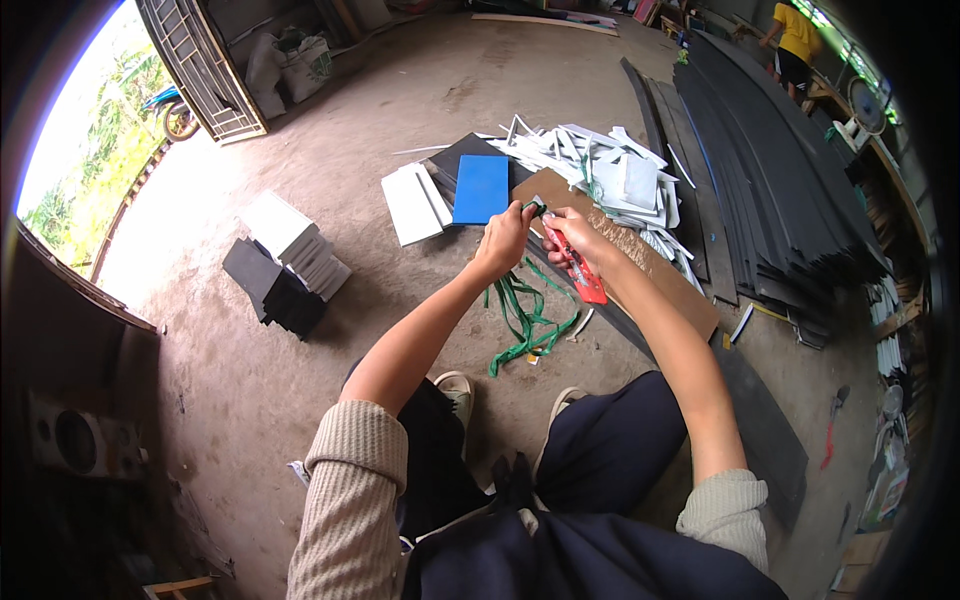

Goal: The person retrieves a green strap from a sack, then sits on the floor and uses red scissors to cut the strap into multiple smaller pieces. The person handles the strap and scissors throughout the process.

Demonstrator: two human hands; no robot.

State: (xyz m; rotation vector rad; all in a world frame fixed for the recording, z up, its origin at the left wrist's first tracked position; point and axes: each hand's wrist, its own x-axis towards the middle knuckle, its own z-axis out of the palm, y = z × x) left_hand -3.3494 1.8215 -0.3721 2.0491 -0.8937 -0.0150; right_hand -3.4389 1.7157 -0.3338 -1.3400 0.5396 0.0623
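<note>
My left hand (503, 240) is closed in a pinch on green cloth-like strips (518, 325), whose loose ends hang in a tangle below it. My right hand (582, 240) grips a red utility knife (588, 284), its handle slanting down to the right. The knife's front end is up against the green strip between my two hands; the exact contact of the blade is too small to tell. Just beyond my hands lie a blue rectangular panel (482, 190) and white panels (412, 205). A brown board (670, 290) lies under and to the right of my right hand.
White offcuts (560, 150) are heaped ahead. Stacked white blocks (280, 228) and black blocks (268, 285) stand to the left. Long dark sheets (750, 170) are piled at the right, near a fan (866, 103) and a person in yellow (797, 38). A speaker (80, 437) sits far left.
</note>
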